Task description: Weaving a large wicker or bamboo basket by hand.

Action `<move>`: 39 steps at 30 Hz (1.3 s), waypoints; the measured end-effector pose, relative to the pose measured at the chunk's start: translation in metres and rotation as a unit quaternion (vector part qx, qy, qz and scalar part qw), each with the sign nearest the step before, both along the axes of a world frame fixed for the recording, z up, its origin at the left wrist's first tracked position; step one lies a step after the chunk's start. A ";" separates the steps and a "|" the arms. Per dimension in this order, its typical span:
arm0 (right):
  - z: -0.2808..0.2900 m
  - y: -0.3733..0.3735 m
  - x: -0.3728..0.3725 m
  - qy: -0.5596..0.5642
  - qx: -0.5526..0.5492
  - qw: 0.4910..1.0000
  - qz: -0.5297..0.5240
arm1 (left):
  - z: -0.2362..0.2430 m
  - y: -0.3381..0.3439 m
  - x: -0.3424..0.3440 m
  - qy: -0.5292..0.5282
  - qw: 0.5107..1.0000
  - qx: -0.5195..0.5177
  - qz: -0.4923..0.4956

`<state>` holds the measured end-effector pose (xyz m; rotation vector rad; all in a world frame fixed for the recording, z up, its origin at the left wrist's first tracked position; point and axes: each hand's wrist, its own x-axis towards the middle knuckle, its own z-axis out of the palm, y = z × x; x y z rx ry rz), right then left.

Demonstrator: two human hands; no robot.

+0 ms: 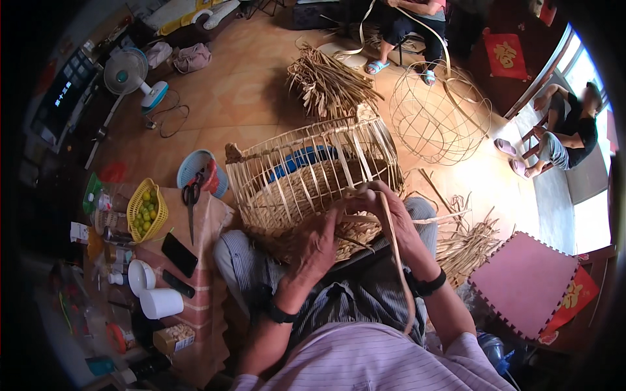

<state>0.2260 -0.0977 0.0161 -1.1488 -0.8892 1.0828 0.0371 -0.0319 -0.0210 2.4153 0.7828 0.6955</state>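
A half-woven basket (280,208) of dried plant strips rests across my knees, tilted, its bare upright stakes toward the far side and a blue object inside. My right hand (385,205) is closed at the near rim, pinching a pale plant strip (398,260) whose long tail hangs down over my wrist toward my lap. My left hand (319,238) is closed at the same rim, just left of the right one. Its fingertips meet a strip there, partly hidden behind the hand.
At left, a cloth-covered table (212,260) carries scissors (190,202), a phone (179,255), a yellow fruit basket (147,212) and white cups (161,304). Beyond lie a straw bundle (329,81), a wire frame (440,117) and a fan (126,72). Two other people sit farther off.
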 end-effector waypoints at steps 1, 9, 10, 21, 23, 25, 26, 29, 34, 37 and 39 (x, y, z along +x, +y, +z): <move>-0.006 0.007 0.003 0.001 0.000 1.000 -0.001 | -0.003 -0.005 0.004 0.011 0.998 0.059 0.010; 0.028 0.036 -0.003 -0.300 0.021 0.953 0.027 | -0.004 -0.021 0.009 0.043 0.999 0.002 0.030; 0.030 0.037 -0.001 -0.303 0.033 0.952 0.018 | -0.004 -0.019 0.009 0.045 0.998 0.002 0.032; 0.044 0.046 -0.003 -0.384 0.056 0.920 0.044 | -0.002 -0.020 0.012 0.071 0.993 0.081 0.043; 0.043 0.048 -0.005 -0.403 0.070 0.912 0.034 | -0.005 -0.021 0.011 0.113 0.981 0.146 0.052; 0.049 0.047 -0.008 -0.435 0.038 0.899 0.035 | -0.003 -0.021 0.011 0.155 0.963 0.210 0.060; 0.054 0.043 -0.012 -0.469 0.049 0.882 0.018 | 0.002 -0.022 0.012 0.153 0.961 0.222 0.061; 0.064 0.032 -0.014 -0.514 0.088 0.853 -0.007 | 0.000 -0.018 0.022 0.149 0.966 0.198 0.075; 0.040 0.021 -0.010 -0.570 0.083 0.818 -0.014 | -0.008 -0.006 0.031 0.146 0.975 0.147 0.079; 0.015 0.023 -0.009 -0.593 0.069 0.802 0.006 | -0.022 -0.005 0.031 0.110 0.984 0.116 0.081; 0.004 0.022 -0.007 -0.631 0.019 0.775 0.033 | -0.031 -0.007 0.034 -0.137 0.978 0.122 0.094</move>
